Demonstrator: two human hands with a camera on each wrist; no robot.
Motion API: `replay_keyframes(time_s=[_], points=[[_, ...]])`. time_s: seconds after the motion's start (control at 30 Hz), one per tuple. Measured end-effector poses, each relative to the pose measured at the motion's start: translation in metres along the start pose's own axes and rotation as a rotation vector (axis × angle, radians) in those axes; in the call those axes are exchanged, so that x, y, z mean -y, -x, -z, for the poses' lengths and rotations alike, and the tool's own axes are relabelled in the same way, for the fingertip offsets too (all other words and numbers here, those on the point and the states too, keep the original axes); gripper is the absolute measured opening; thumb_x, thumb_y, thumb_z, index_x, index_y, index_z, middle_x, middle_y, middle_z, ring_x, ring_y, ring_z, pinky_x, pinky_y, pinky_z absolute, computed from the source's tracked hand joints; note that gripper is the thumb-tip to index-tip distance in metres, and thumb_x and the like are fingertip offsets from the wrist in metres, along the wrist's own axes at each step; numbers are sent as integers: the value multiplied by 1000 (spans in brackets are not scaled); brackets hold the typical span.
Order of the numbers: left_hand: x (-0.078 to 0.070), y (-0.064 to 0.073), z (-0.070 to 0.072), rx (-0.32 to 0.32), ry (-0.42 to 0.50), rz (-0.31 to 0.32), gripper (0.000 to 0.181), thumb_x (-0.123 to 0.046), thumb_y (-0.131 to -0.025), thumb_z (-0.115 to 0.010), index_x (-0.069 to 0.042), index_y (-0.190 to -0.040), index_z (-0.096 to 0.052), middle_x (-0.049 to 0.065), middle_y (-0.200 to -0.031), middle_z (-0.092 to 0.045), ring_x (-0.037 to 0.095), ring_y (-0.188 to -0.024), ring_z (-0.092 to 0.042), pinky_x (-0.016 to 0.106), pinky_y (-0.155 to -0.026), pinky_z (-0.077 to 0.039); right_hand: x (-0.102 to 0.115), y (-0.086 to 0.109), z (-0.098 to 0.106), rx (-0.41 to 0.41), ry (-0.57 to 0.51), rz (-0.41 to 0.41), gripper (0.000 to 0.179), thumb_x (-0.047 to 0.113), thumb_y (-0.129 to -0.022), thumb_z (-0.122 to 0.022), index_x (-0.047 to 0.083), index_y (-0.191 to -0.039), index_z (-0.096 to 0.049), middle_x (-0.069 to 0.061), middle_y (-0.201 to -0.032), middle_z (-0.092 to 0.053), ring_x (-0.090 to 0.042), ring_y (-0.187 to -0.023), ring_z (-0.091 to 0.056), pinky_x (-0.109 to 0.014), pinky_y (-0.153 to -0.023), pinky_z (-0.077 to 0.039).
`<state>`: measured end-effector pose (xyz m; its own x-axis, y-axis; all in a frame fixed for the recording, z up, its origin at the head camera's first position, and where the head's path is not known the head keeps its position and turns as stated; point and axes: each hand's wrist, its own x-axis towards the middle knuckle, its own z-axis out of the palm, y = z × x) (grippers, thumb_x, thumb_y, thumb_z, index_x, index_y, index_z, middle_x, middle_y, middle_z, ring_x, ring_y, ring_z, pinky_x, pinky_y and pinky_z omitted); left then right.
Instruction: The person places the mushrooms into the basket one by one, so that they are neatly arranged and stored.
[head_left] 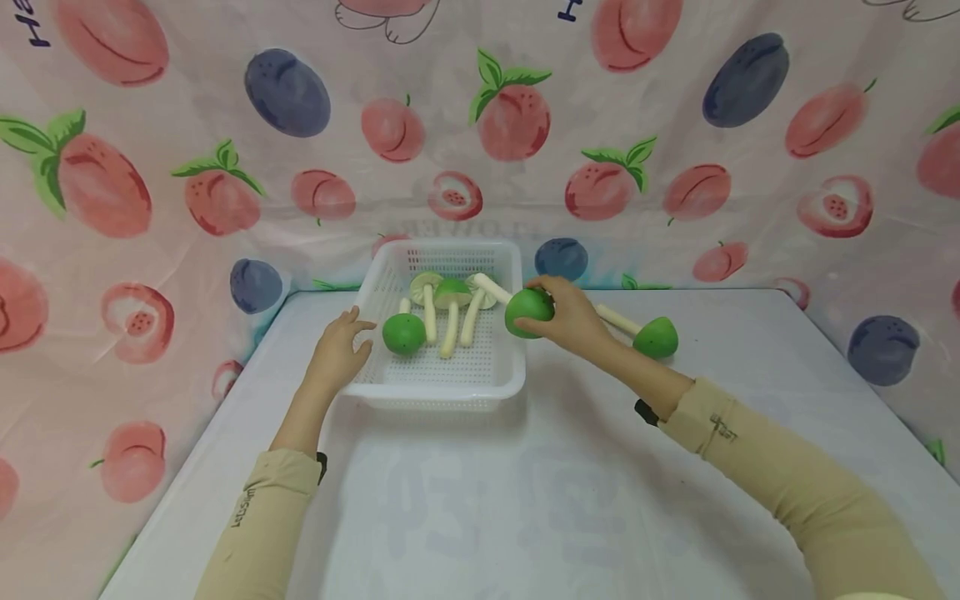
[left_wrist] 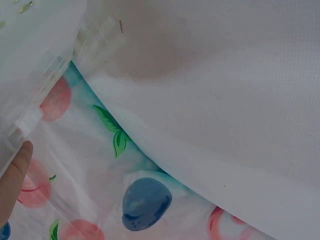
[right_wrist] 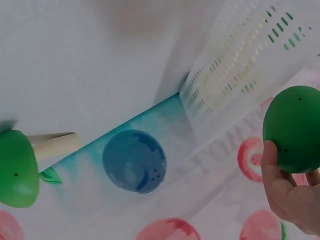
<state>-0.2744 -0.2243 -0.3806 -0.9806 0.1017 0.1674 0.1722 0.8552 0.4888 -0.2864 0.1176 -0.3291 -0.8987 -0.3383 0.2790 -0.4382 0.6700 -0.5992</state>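
Note:
My right hand grips a toy mushroom by its green cap above the right rim of a white plastic basket; its pale stem points left over the inside. Within the basket lie several like mushrooms, one with its green cap up near the left side, others with pale gilled undersides showing. My left hand is at the basket's left wall, fingers spread and holding nothing. In the left wrist view, a fingertip is right at the clear basket wall.
Another green-capped mushroom lies on the white table to the right, beyond my right forearm. A fruit-print cloth hangs behind the table and along its sides. The basket stands near the table's back edge.

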Motion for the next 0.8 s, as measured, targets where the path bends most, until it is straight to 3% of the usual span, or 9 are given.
replay_keyframes(time_s=[0.37, 0.8], points=[[0, 0, 0, -3, -2, 12, 35, -8, -93, -51, 4, -126, -55, 26, -151, -26, 45, -140, -21, 59, -113, -21, 24, -6, -18, 125, 13, 67, 56, 24, -80, -75, 2, -127, -53, -15, -122, -60, -27, -100, -59, -39, -82, -54], [0, -1, 0, -12, 7, 11, 35, -7, -95, -42, 3, -125, -56, 26, -150, -27, 45, -140, -21, 60, -112, -21, 40, -10, -42, 358, 26, 255, 53, 18, -80, -75, 4, -126, -55, -10, -128, -58, -22, -111, -56, -34, -90, -52]])
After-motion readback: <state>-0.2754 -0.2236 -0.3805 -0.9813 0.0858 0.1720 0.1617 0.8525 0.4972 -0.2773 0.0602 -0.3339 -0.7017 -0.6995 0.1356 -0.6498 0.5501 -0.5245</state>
